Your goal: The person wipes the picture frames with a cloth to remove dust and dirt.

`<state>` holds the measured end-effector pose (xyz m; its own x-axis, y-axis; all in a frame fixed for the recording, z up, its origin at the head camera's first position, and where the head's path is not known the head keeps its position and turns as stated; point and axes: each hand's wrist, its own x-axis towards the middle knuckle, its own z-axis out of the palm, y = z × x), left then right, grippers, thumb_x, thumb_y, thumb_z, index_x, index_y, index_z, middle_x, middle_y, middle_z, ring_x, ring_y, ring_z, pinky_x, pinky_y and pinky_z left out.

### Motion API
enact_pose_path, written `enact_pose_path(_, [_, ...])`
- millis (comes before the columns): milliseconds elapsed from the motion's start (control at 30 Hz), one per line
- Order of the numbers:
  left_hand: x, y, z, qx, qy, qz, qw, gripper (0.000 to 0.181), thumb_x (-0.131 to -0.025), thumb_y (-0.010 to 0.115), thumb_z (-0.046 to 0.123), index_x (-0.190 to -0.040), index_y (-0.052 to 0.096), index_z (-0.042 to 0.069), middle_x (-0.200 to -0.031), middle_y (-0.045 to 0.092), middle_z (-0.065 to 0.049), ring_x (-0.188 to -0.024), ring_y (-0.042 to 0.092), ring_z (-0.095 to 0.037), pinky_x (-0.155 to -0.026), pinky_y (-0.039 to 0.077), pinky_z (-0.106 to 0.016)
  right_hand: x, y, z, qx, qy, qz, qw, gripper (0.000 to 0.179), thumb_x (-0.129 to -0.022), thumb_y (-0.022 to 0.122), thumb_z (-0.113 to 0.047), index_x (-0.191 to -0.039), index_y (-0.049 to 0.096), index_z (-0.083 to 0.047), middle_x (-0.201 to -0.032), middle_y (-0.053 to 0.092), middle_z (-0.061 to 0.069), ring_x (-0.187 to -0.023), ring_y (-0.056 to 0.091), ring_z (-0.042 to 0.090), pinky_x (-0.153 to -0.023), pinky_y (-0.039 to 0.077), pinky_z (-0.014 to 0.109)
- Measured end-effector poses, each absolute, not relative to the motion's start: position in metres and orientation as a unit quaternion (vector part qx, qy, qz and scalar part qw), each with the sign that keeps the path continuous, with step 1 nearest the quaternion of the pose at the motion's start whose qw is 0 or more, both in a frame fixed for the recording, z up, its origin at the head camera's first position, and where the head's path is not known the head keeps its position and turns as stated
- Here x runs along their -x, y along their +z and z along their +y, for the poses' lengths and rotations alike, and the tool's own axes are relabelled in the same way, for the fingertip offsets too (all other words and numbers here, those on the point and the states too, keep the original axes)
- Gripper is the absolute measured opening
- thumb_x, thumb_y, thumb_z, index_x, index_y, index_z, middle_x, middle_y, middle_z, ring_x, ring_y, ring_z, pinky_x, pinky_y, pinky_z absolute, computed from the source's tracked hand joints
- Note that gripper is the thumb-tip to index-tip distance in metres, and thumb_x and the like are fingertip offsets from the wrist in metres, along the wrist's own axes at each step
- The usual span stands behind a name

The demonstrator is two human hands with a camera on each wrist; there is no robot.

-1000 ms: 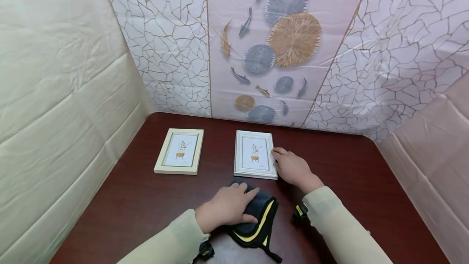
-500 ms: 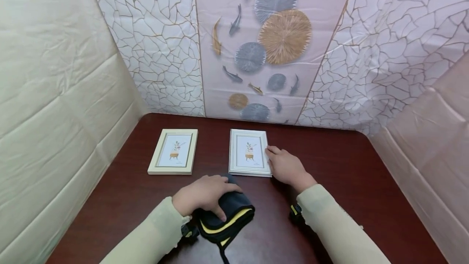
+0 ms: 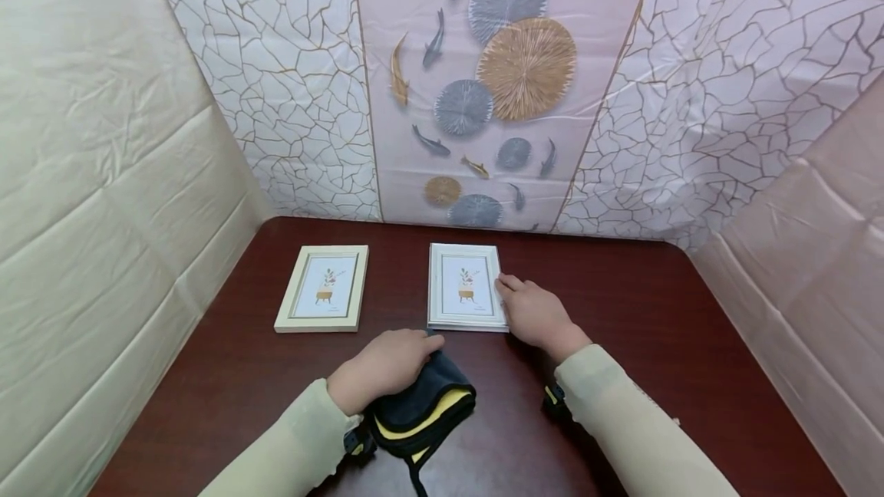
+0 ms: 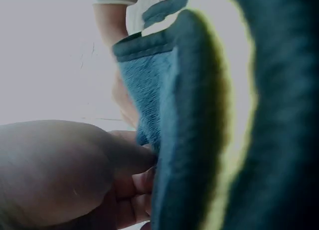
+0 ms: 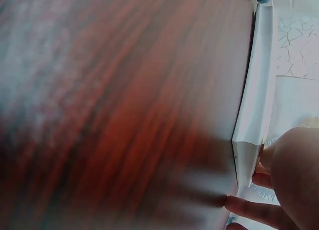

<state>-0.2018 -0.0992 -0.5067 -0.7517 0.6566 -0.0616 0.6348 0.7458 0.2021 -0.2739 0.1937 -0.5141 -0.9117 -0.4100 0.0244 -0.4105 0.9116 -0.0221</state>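
My left hand [image 3: 383, 369] pinches a folded cleaning cloth [image 3: 431, 391], dark grey-blue with yellow layers, black edging and a hanging loop. Close up in the left wrist view, the thumb presses the fuzzy cloth [image 4: 192, 120] against the fingers. The cloth's far tip reaches the near edge of a white picture frame [image 3: 434, 290], which lies flat on the table with a potted-plant print in it. At that frame's right edge my right hand [image 3: 537, 315] holds on with its fingertips. In the right wrist view, fingers meet the white frame [image 5: 256, 85] at its corner.
A cream picture frame [image 3: 283, 305] with the same print lies flat to the left. The dark red-brown table [image 3: 228, 405] is bounded by a patterned backdrop [image 3: 307, 83] behind and pale padded walls [image 3: 103, 213] on both sides.
The left hand and cloth first shift left and then stay near there, the hand going from spread on top to pinching the cloth. The right hand stays at the white frame's edge.
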Motion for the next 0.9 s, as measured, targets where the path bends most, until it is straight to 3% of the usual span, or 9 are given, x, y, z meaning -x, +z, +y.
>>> enact_pose_path(200, [0.195, -0.511, -0.106, -0.315, 0.106, 0.943, 0.004, 0.028, -0.116, 0.057, 0.010, -0.137, 0.073, 0.021, -0.102, 0.058, -0.001, -0.077, 0.051, -0.014, -0.067, 0.046, -0.032, 0.276, -0.516, 0.193, -0.211, 0.014, -0.977, 0.003, 0.051, -0.116, 0.050, -0.020, -0.163, 0.050, 0.000, -0.167, 0.049, 0.018, -0.144, 0.056, 0.044, -0.109, 0.052, 0.057])
enact_pose_path(333, [0.193, -0.506, -0.111, -0.311, 0.138, 0.940, -0.034, 0.033, -0.115, 0.057, 0.004, -0.136, 0.074, 0.021, -0.099, 0.049, 0.002, -0.075, 0.046, -0.014, -0.064, 0.041, -0.031, 0.277, -0.516, 0.194, -0.211, 0.006, -0.977, 0.002, 0.052, -0.116, 0.049, -0.021, -0.164, 0.050, -0.001, -0.167, 0.049, 0.018, -0.143, 0.056, 0.043, -0.110, 0.052, 0.056])
enact_pose_path(500, [0.202, -0.504, -0.111, -0.317, 0.134, 0.936, -0.076, 0.031, -0.112, 0.060, 0.001, -0.131, 0.075, 0.021, -0.109, 0.052, 0.000, -0.082, 0.047, -0.015, -0.067, 0.044, -0.031, 0.279, -0.516, 0.195, -0.216, -0.003, -0.976, 0.009, 0.051, -0.116, 0.050, -0.021, -0.163, 0.051, -0.001, -0.166, 0.050, 0.017, -0.143, 0.057, 0.041, -0.111, 0.051, 0.055])
enact_pose_path(700, [0.216, -0.508, -0.108, -0.324, 0.100, 0.939, -0.065, 0.031, -0.112, 0.061, 0.001, -0.134, 0.075, 0.019, -0.127, 0.062, -0.005, -0.099, 0.058, -0.019, -0.078, 0.055, -0.034, 0.277, -0.513, 0.193, -0.222, 0.006, -0.975, 0.012, 0.051, -0.115, 0.052, -0.020, -0.162, 0.052, 0.001, -0.165, 0.051, 0.018, -0.142, 0.058, 0.042, -0.111, 0.052, 0.055])
enact_pose_path(900, [0.219, -0.508, -0.108, -0.316, 0.119, 0.940, -0.048, 0.032, -0.114, 0.064, 0.018, -0.145, 0.069, 0.015, -0.142, 0.065, -0.005, -0.124, 0.065, -0.025, -0.098, 0.058, -0.041, 0.276, -0.513, 0.195, -0.221, 0.003, -0.975, 0.008, 0.051, -0.116, 0.051, -0.020, -0.162, 0.052, 0.000, -0.165, 0.051, 0.019, -0.143, 0.057, 0.042, -0.112, 0.051, 0.055])
